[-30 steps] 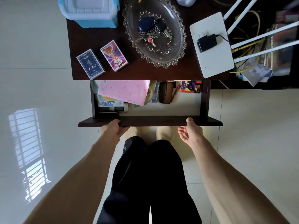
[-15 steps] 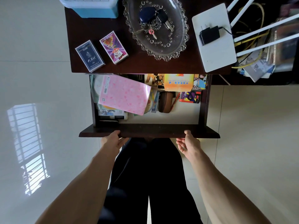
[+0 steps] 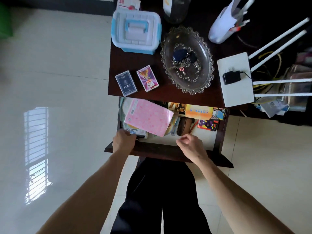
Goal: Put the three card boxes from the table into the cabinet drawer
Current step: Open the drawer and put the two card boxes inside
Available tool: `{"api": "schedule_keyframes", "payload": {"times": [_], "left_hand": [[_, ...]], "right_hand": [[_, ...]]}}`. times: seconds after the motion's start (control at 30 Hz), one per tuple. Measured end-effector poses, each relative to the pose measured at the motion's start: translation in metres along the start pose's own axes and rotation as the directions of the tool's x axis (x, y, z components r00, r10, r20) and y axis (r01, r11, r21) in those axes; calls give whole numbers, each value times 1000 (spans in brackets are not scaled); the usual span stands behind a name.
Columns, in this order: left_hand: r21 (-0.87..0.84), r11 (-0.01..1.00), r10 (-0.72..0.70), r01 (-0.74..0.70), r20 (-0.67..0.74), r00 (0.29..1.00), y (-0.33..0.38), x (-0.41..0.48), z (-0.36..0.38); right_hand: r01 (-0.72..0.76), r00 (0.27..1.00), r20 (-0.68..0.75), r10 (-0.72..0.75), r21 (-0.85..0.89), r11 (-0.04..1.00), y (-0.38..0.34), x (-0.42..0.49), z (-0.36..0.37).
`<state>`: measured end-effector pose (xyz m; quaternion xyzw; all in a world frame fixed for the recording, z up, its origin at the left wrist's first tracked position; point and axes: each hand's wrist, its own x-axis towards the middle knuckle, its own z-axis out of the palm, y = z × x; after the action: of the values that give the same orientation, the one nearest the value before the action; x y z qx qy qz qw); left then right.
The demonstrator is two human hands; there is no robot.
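Note:
Two card boxes lie side by side near the front left of the dark table top: a dark blue box (image 3: 126,83) and a pink-purple box (image 3: 147,78). A red-and-white box (image 3: 129,4) pokes out at the far edge behind the plastic case. Below the table the drawer (image 3: 168,152) stands pulled out. My left hand (image 3: 124,142) reaches over its front panel into the left front corner, fingers down on a stack of things there. My right hand (image 3: 190,146) hovers over the drawer's front, fingers loosely curled, holding nothing.
The drawer holds a pink sheet (image 3: 148,118), a brown case (image 3: 184,126), an orange packet (image 3: 199,112) and a red-purple box (image 3: 208,124). On the table stand a blue-white plastic case (image 3: 135,30), a glass dish (image 3: 205,53) with keys, and a white router (image 3: 235,78).
The drawer has slid further out. Both hands have left the underside of its front panel; my left hand has reached into the left corner, and my right hand has risen over the front edge.

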<state>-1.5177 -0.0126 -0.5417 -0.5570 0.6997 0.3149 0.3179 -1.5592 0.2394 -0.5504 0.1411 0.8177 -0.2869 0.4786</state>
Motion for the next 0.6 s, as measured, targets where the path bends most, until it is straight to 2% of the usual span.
{"api": "schedule_keyframes", "payload": {"times": [0.07,0.13,0.23,0.37,0.47,0.6], "left_hand": [[28,989,150,-147,-109,983,25,8,-16],[84,961,276,-265,-177,945,49,19,-29],[195,907,409,-373,-191,893,80,38,-44],[275,843,509,-463,-127,851,106,64,-60],[403,773,550,-490,-42,834,114,78,-65],[495,685,622,-534,-17,783,116,89,-63]], "right_hand": [[211,975,-25,-219,-184,960,-49,11,-6],[378,909,-47,-413,-323,868,-98,27,-12],[493,810,-35,-585,-500,712,-162,52,-17],[443,774,49,-632,-755,484,-220,77,-20],[395,773,110,-625,-854,338,-240,91,-18],[371,788,148,-597,-889,269,-244,104,-15]]}}
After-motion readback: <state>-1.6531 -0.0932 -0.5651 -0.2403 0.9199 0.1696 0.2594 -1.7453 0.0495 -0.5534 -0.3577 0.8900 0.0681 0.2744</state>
